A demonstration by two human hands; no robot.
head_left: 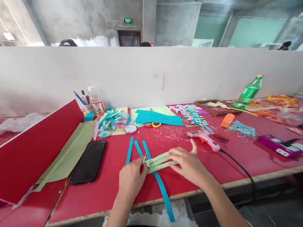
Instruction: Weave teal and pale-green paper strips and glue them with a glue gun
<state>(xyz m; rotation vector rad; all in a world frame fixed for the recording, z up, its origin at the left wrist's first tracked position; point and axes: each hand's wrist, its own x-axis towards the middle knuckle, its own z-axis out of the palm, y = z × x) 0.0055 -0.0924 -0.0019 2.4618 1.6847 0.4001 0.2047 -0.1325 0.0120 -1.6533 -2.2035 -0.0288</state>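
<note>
Light green paper strips (160,159) lie crosswise over blue paper strips (162,187) at the front of the red table. One blue strip hangs down past the table edge. My left hand (133,176) is closed, thumb and fingers pinching the strips where the two colours cross; a small pale green tip pokes up by the thumb. What lies under its fingers is hidden. Resting on the right ends of the green strips, my right hand (187,164) has its fingers stretched out and its thumb raised.
A black phone (88,161) lies left, beside a red upright board (37,153). To the right are a pink glue gun (203,137) with a cord and a purple box (279,146). Paper scraps (112,121), a tape roll (130,129) and a green bottle (250,92) stand further back.
</note>
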